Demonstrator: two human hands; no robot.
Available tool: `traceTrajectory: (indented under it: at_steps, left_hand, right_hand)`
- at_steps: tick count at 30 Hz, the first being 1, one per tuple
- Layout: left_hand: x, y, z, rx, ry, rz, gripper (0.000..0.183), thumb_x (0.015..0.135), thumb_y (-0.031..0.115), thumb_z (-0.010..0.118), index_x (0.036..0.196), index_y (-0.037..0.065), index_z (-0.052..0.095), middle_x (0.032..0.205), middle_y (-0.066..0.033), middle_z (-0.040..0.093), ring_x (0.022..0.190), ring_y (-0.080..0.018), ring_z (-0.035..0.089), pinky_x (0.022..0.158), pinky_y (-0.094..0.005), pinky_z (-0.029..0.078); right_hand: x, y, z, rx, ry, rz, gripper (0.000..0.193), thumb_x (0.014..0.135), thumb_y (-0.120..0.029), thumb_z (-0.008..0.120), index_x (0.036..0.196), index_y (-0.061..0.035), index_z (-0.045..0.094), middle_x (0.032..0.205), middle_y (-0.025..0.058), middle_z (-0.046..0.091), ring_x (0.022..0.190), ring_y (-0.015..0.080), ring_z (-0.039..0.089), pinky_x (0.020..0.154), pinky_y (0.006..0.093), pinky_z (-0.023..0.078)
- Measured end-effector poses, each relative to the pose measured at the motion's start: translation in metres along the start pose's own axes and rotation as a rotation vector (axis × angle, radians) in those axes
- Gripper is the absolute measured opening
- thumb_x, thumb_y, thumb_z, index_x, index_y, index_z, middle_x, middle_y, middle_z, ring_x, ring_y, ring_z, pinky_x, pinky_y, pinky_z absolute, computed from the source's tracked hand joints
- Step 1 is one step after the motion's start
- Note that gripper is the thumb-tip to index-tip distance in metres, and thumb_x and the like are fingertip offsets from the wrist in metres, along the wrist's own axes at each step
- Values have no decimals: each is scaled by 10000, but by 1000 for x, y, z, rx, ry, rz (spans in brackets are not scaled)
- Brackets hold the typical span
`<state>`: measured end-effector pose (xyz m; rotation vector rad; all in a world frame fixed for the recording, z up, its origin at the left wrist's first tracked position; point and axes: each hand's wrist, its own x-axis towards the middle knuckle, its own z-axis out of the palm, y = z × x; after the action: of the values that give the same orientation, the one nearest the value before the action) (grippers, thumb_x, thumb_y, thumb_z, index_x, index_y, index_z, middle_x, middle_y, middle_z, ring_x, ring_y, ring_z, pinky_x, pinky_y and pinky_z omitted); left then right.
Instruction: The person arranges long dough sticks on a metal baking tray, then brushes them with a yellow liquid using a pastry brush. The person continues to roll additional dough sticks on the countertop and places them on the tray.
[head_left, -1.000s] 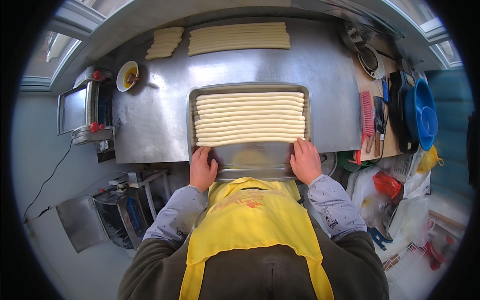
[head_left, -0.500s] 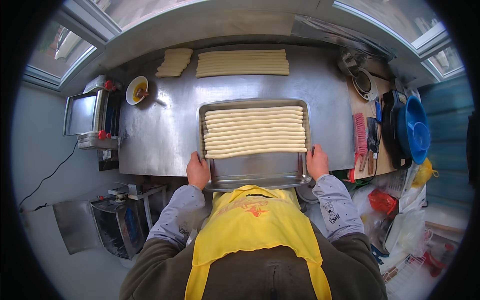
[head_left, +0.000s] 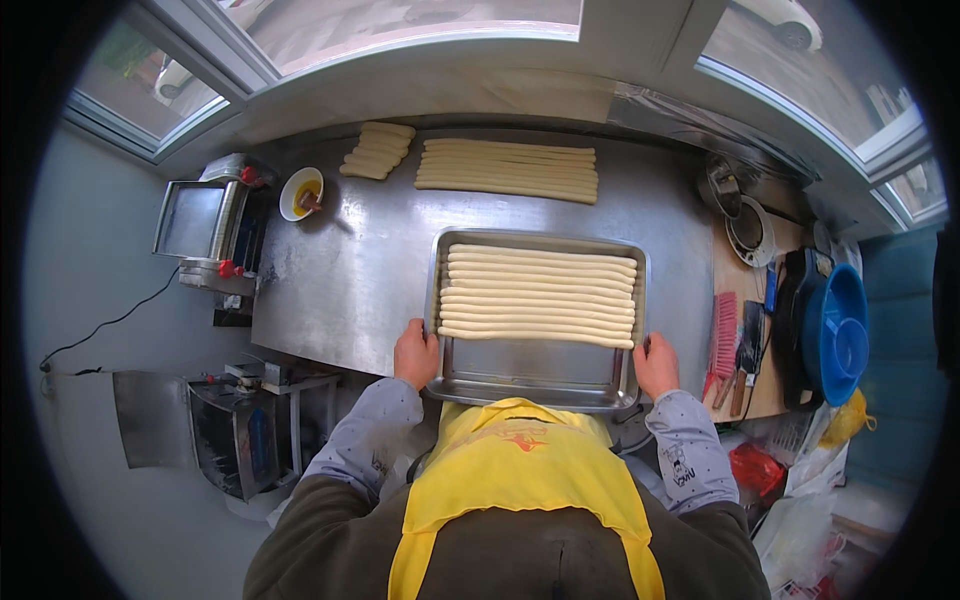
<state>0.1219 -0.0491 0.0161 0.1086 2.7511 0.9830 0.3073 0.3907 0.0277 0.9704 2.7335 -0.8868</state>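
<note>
At the near edge of a steel table point(head_left: 330, 300), a metal tray point(head_left: 530, 362) sits in front of the person, its near side reaching out past the tabletop toward a yellow apron point(head_left: 520, 465). The left hand point(head_left: 416, 355) is clamped on the left side of the tray, and the right hand point(head_left: 656, 366) is clamped on the right side, so the two hands stand well apart with the tray between them. Whether the tray rests its weight on the table cannot be told.

Inside the tray, pale dough strips point(head_left: 540, 292) lie side by side, running from left to right and packed toward the far wall; bare metal shows along the near part. Beyond the tray, toward the back of the table, lies a long row of dough point(head_left: 508, 172), with a shorter dough stack point(head_left: 378, 150) just to its left.

Near the table's left end stands a white bowl point(head_left: 289, 206) with yellow liquid and a brush in it. To the right, a pink-bristled brush point(head_left: 724, 335) lies beside a dark blade point(head_left: 750, 335), and a blue basin point(head_left: 815, 325) stands farther right.
</note>
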Motion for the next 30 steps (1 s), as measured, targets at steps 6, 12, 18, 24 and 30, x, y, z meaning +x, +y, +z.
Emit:
traceTrajectory:
  at_steps: [6,12,18,24,30]
  left_hand:
    - [55,17,-12,160,170,252,358,952,136,648,1285,6,640,1276,-241,650,1144,-439,625,990,-522,517]
    - [222,46,-13,219,211,699,417,872,77,666,1288,54,652,1293,-163,650,1207,-394,595,1027,-495,498]
    - [297,54,-4,340,51,809,434,832,45,665,1260,117,686,1251,-101,667,1199,-351,605,1040,-492,471]
    - [300,49,2,313,-60,776,464,819,50,681,1280,93,687,1260,-163,661,1223,-396,590,1044,-519,460]
    - [300,65,17,175,94,926,423,798,29,660,1208,117,709,1156,-93,667,1154,-334,599,989,-494,449]
  right_hand:
    - [68,-54,-19,-32,178,-405,352,950,-178,683,1255,-4,658,1306,244,654,1238,462,587,1038,547,481]
    - [172,-162,31,-111,162,-592,457,953,-169,686,1383,-22,646,1449,220,607,1310,436,565,1139,503,464]
    - [226,-245,84,-102,130,-654,427,920,-165,660,1338,-79,688,1369,153,640,1299,388,561,1110,514,463]
    - [232,-262,100,-145,47,-611,407,907,-170,662,1308,-115,701,1275,141,641,1239,373,556,1084,518,434]
    - [233,-272,105,-142,56,-671,417,901,-175,667,1315,-127,691,1264,133,640,1232,365,554,1077,523,418]
